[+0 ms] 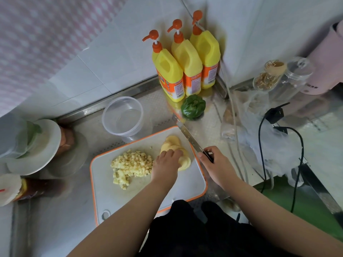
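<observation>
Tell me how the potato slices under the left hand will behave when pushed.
The potato slices lie fanned, so they would probably slide apart rather than move together. Thin and flat, they are unlikely to roll on the cutting board.

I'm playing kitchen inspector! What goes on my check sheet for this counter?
Surface: steel counter with a white, orange-rimmed board on it.
Job's things: potato slices fanned on the board, a pile of cubes to their left, and a knife.
Clutter: clear tub, three yellow bottles, green pepper, two jars, plastic bags, plate.
Hands: left hand holds the slices; right hand grips the knife, its blade beside the slices and pointing away.
Cables: black cable loops over the counter's right side by the bags.
Surroundings: white tiled wall, pink appliance far right.
</observation>
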A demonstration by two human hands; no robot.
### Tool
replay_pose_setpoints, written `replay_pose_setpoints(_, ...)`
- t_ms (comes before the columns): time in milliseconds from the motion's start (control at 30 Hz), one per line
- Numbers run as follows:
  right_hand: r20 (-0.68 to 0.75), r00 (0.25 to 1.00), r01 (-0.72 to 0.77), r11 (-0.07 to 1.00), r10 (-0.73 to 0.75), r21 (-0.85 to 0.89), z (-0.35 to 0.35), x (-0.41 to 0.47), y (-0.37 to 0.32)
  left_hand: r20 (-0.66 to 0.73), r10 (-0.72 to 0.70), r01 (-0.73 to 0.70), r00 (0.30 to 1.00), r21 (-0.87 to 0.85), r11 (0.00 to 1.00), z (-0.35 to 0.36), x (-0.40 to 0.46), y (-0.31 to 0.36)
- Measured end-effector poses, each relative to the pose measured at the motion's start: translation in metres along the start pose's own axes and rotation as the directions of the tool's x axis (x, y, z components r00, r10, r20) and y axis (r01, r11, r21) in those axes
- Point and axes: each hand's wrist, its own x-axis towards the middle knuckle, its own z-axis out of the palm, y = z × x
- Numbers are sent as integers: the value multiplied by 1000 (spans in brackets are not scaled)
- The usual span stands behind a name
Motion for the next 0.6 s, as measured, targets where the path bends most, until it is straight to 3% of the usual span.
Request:
replay_pose_setpoints(67,-5,1000,-5,1000,5,14,1,1,0,88,-168,186,982,-281,941,-8,1,-4)
replay_pose_setpoints(133,-4,1000,0,1000,1,29,4,1,0,136,-274,303,952,-519,799,-15,-1,-10)
replay_pose_setpoints(200,-7,1000,16,999,-16,39,8,0,-2,157,-337,351,928,-668,655,-22,-6,-17)
replay_pose_setpoints(267,-13,999,42,997,-41,59,11,-2,-6,191,-382,395,904,-717,575,-26,-15,-26)
replay_pose_setpoints(467,-8,996,86,992,-86,97,24,-6,-16,232,-462,479,856,-692,540,-23,-56,-58)
replay_pose_setpoints(600,-21,995,94,991,-93,95,32,-8,-17,225,-369,425,902,-616,663,-24,-47,-40)
